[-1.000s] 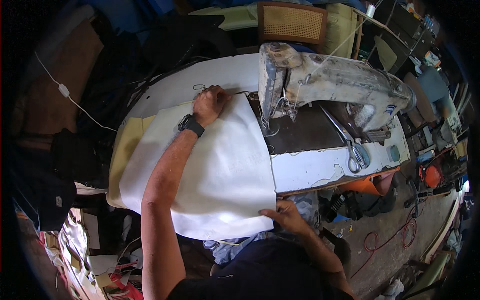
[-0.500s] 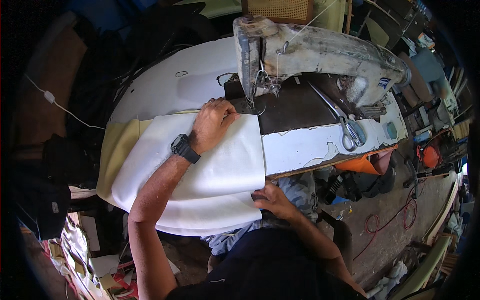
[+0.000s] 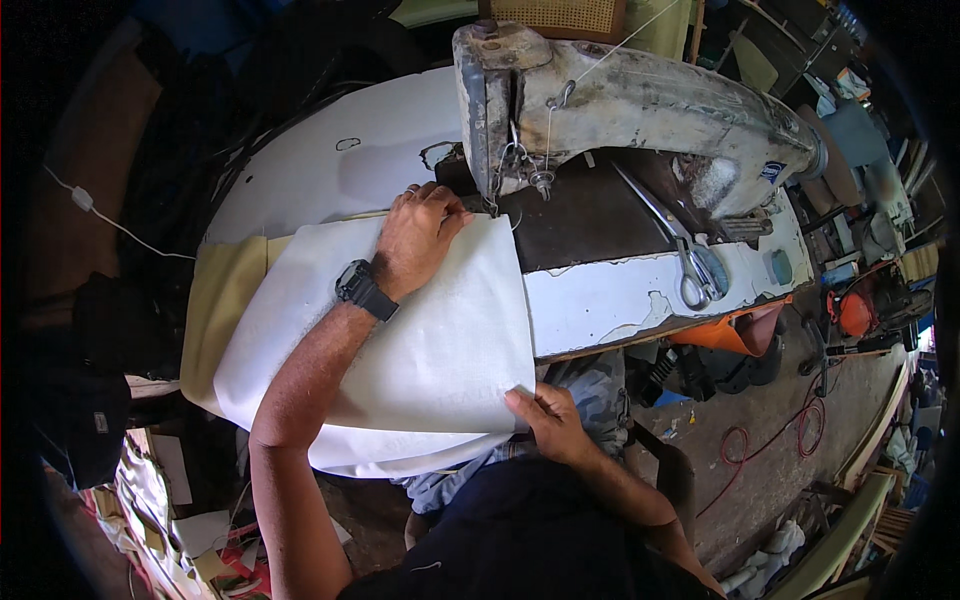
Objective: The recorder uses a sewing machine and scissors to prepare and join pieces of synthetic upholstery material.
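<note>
A large sheet of white fabric (image 3: 430, 350), perhaps vinyl, hangs over the front of the table, with yellowish material (image 3: 215, 310) showing at its left. An old, worn sewing machine (image 3: 640, 100) stands behind it, and the fabric's far right corner lies at the needle area. My left hand (image 3: 420, 235), below a black wristwatch (image 3: 365, 290), rests on the sheet with its fingers pinched at the far edge beside the presser foot. Lower down, my right hand (image 3: 550, 420) grips the sheet's right edge, thumb on top and the other fingers partly hidden.
Scissors (image 3: 690, 260) with long blades lie on the table (image 3: 590, 310) right of the fabric. The tabletop's white covering is peeling. Orange material (image 3: 730, 330) hangs under its front edge. A red hose (image 3: 740, 450) loops on the floor at right. A white cord (image 3: 130, 230) hangs at left.
My right hand has shifted its hold, its thumb now on top of the fabric's edge. The lower fold has been drawn down and the sheet lies flatter. My left hand stays near the needle.
</note>
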The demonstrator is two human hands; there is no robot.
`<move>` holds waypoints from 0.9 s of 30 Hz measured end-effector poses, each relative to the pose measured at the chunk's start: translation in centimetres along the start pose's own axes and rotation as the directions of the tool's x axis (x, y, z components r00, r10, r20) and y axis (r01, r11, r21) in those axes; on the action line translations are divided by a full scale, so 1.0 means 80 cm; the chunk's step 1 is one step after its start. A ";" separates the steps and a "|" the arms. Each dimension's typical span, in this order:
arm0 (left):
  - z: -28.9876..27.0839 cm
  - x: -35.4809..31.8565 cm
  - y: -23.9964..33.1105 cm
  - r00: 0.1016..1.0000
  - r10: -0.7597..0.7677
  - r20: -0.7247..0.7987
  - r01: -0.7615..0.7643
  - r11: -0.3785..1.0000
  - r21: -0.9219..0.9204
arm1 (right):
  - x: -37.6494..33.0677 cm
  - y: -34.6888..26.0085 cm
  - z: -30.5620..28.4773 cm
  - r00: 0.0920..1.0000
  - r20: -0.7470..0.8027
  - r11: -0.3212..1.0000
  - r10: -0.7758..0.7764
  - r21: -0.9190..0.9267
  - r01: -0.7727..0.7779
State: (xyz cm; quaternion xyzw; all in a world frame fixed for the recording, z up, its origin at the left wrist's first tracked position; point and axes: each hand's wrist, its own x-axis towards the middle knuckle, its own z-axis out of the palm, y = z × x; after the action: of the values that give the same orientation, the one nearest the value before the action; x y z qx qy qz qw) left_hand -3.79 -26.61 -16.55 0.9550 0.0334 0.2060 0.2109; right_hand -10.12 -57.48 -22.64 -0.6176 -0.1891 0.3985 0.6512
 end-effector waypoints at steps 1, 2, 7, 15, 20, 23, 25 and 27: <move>0.001 0.000 -0.002 1.000 0.000 0.000 0.000 1.000 0.000 | 0.002 0.002 -0.002 1.000 0.008 1.000 0.016 -0.020 -0.015; 0.001 0.000 -0.005 1.000 -0.011 0.002 0.011 1.000 -0.002 | 0.004 0.002 -0.003 0.999 0.019 0.999 0.032 -0.041 -0.031; -0.001 0.005 -0.006 0.999 -0.046 0.010 0.046 0.999 -0.018 | 0.008 -0.001 -0.003 1.000 0.001 1.000 0.025 -0.004 -0.025; 0.002 0.003 -0.008 1.000 -0.029 -0.005 0.029 1.000 0.000 | 0.010 0.003 -0.008 0.999 0.012 0.999 0.042 -0.017 -0.041; -0.002 0.005 -0.003 0.999 -0.030 -0.010 0.030 1.000 0.005 | 0.010 0.004 -0.010 0.999 0.008 0.999 0.032 -0.029 -0.032; 0.000 0.005 -0.003 0.999 -0.032 -0.007 0.032 0.999 0.002 | 0.010 0.001 -0.009 1.000 -0.004 0.999 0.008 -0.045 -0.008; 0.000 0.006 -0.004 0.999 -0.043 0.002 0.043 0.999 -0.004 | 0.013 0.005 -0.013 1.000 0.006 0.997 0.021 -0.069 -0.020; 0.000 0.005 -0.005 0.997 -0.075 -0.002 0.075 0.997 0.002 | 0.013 0.006 -0.012 0.999 0.022 0.995 0.035 -0.096 -0.033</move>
State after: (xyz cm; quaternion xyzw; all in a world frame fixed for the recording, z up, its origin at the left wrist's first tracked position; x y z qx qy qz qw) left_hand -3.47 -26.18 -16.54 0.9530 0.0697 0.1986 0.2177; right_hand -8.90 -57.37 -23.48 -0.6463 -0.2051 0.4076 0.6116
